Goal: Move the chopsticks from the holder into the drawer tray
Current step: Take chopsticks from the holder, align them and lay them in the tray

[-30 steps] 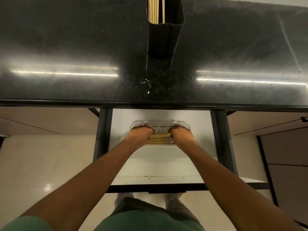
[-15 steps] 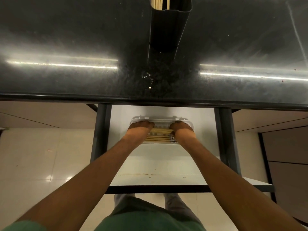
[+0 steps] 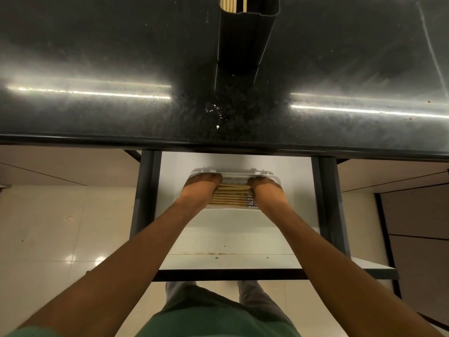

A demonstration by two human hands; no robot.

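A white tray sits at the back of the open white drawer. Several wooden chopsticks lie side by side across the tray. My left hand covers their left ends and my right hand their right ends. The fingers of both curl down over the far side, so the fingertips are hidden. On the black counter above stands the dark upright holder, with several more chopsticks showing in its mouth at the top edge.
The glossy black countertop overhangs the back of the drawer, and has a small wet patch near its front edge. Dark drawer rails flank the drawer. Below are the pale tiled floor and my legs.
The chopsticks between my hands were bunched and slightly slanted; now they lie in a flatter, even row. Both hands stay at the bundle's ends, and the camera has tilted slightly.
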